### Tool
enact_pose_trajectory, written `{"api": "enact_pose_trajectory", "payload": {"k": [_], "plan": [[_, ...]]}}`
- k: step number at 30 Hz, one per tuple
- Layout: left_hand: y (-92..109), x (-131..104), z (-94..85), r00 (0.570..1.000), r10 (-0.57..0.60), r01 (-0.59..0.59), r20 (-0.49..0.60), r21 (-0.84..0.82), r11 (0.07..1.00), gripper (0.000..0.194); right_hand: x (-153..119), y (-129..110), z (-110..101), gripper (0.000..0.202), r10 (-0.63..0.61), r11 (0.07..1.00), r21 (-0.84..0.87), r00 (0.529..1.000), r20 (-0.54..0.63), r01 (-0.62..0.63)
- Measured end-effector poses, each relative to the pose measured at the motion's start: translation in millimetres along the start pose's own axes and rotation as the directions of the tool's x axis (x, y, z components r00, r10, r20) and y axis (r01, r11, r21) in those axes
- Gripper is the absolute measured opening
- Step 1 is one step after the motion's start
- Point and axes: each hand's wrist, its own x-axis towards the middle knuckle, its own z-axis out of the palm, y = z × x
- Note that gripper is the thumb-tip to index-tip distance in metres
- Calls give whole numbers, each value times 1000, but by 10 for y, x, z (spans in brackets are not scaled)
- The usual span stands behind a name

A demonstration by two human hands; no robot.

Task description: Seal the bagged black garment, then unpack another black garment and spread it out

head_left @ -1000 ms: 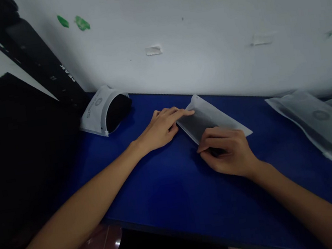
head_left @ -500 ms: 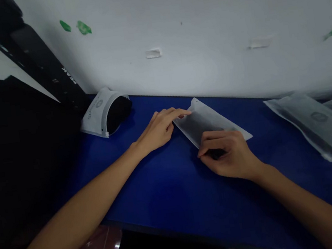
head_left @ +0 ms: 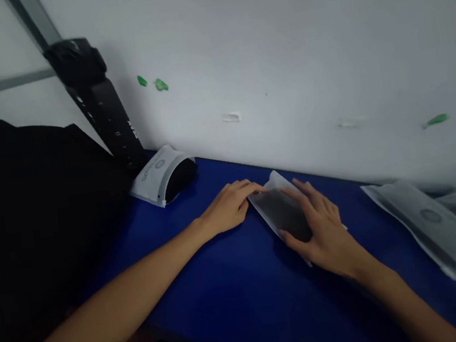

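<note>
With my left grip (head_left: 233, 205) and right grip (head_left: 325, 231), I am crowding the left and right sides of the middle pouch (head_left: 275, 209). Behind it, the wall (head_left: 282, 73) is barring deeper reach. Left of it, a gap is leading to the opened pouch (head_left: 155, 178); right of it, another is ending at the far-right pouch (head_left: 437, 226). In front, the bench (head_left: 228, 290) is offering wider room.

Lies slantwise on the blue tabletop (head_left: 236, 289), as a frosted translucent plastic pouch (head_left: 272, 205) with dark content (head_left: 289, 219) inside. Points one pale corner toward the wall (head_left: 282, 73), and is partly covered at right.
</note>
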Motion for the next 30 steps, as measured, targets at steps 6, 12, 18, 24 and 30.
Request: {"api": "enact_pose_trajectory", "payload": {"k": [6,12,18,24,30], "plan": [[26,-19,-12,999,-18,17,-47,-31,999,52,88,-15,-38,80,93,996,-2,989,117,-94],[26,-8,-6,984,-94,85,-150,-70,994,43,165,82,-313,62,117,993,13,988,-98,-117],[40,-24,-8,986,-119,116,-114,-34,993,39,-53,848,-651,52,326,932,-19,858,-397,-363],[69,-11,-19,986,-135,133,-95,-20,991,36,-236,1213,-426,77,539,790,-250,828,-154,-560],[27,14,-37,986,-155,154,-62,-14,988,33,-214,1197,-317,86,585,729,-324,795,-164,-603]]}}
